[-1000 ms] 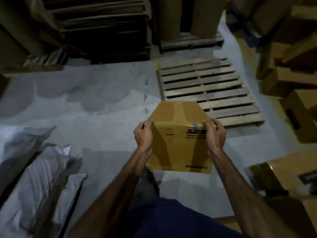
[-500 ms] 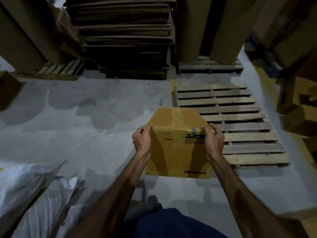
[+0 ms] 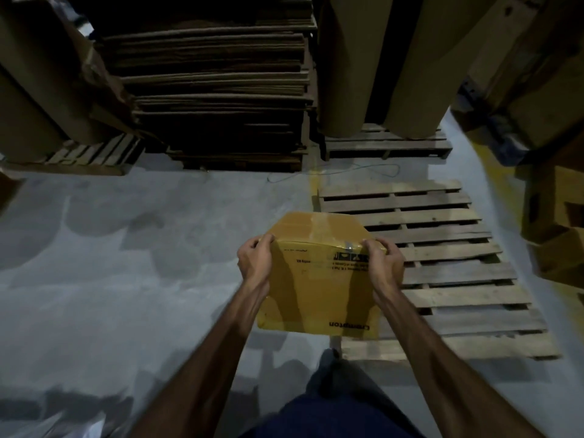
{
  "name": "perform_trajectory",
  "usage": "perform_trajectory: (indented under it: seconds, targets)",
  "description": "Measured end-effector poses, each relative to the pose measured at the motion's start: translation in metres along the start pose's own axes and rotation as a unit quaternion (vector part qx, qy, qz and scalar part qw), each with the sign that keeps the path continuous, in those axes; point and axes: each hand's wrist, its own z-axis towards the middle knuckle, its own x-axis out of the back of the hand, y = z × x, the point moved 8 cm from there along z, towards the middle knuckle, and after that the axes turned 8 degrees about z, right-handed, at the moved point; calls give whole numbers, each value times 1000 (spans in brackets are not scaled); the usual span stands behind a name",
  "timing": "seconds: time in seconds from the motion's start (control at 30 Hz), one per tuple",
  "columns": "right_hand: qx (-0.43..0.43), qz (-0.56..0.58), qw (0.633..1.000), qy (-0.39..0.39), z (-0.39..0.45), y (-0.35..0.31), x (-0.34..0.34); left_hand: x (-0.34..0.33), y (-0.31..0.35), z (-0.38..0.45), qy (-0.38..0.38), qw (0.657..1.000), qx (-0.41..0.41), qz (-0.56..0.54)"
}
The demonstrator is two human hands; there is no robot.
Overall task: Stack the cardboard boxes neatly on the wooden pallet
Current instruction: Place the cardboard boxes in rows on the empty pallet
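A box [image 3: 319, 273] hangs in the air in front of the person, held at its upper corners. The left hand [image 3: 254, 263] curls over the top left corner, the right hand [image 3: 384, 263] over the top right, fingers wrapped onto the top face. The box overlaps the left edge of the pallet [image 3: 442, 263] in view, above its near-left part; nothing lies on the pallet's slats. The pallet's right side runs close to a pile of cartons [image 3: 556, 235] and a yellow floor line [image 3: 565, 298]. Its far end stops just short of a second pallet [image 3: 385, 147] bearing tall brown rolls [image 3: 379, 64]. Left of the pallet the grey floor [image 3: 126, 263] stretches wide, bounded at the far side by a stack of flat cardboard [image 3: 215, 90]. A thin wire [image 3: 347, 170] lies on the floor before that stack.

Writing on the box's near face is upside down: "Crompton" near the bottom edge, and small handling symbols with fine print near the top right, too blurred to read. Clear tape crosses the top face.
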Motion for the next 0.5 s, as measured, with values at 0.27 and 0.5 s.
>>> perform_trajectory:
  seconds: [0.27,0.5]
  targets:
    - [-59,-3,998,-36,105,-15,-75,-49,72,90,17,999,-1,52]
    - [-84,39,996,8,174,-32,-115,-124,122,188,-47,993,-25,104]
